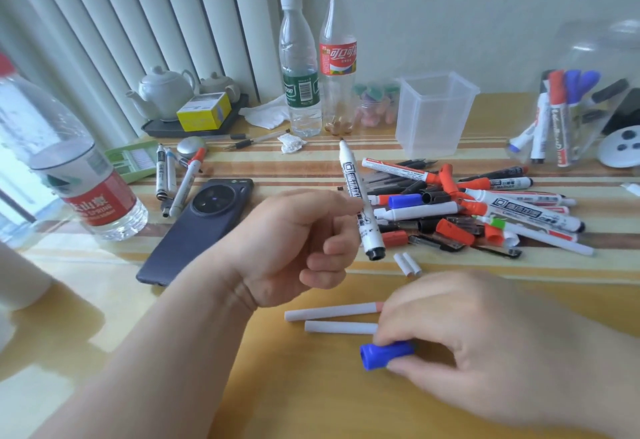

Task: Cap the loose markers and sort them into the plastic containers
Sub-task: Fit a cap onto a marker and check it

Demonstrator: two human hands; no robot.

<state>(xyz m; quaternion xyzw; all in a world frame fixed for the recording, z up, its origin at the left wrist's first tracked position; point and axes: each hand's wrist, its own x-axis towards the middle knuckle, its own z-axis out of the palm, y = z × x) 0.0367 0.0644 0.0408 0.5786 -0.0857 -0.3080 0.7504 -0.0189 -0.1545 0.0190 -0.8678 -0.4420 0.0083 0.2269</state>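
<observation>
Markers [533,212] litter striped table [242,386]; left grip [298,241] clamps white marker [350,175], right grip [485,334] pinches blue cap [384,354].

**Layout on the tabletop [311,404]**

Right of centre, a heap of markers [526,210] and loose caps [453,231]. Just behind it, a container [436,113]; far right, a jar [585,58] holding markers. Left of the heap, a phone [201,227]. At the back, two bottles [299,68], a tray [162,129] to their left. Nearest, two sticks [336,312].

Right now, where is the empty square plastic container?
In the head view, the empty container stands upright at the back of the table, right of centre, just right of the red-labelled bottle and behind the marker pile.
</observation>
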